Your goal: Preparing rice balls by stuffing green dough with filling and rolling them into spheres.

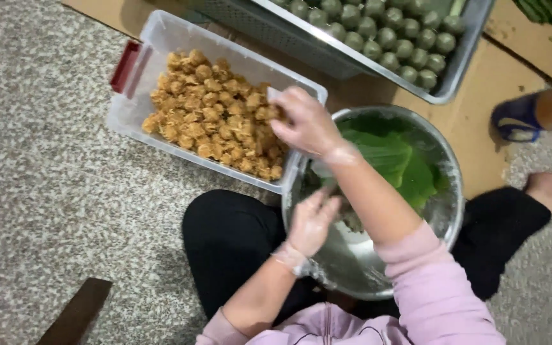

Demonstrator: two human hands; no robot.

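Both your hands wear thin clear gloves: your right hand [305, 124] reaches out past the steel bowl [445, 211] to the near corner of the clear plastic tub [161, 38], fingers pinched on one of the golden-brown filling balls [215, 115] heaped inside; your left hand [311, 223] rests at the bowl's near-left rim, fingers curled loosely over a pale lump I cannot make out, grasp uncertain. Tub: touching the bowl's left side, red latch at its far end. Bowl contents: green leaves [394, 160] on the far half. Beyond the bowl: metal tray of round green balls [384, 35], set on flattened brown cardboard [474, 108]. Right of the bowl: blue cup [525, 115] lying on its side. Surface: speckled grey-and-white floor [52, 191]; you sit on it with the bowl between your black-trousered legs, pink sleeves.
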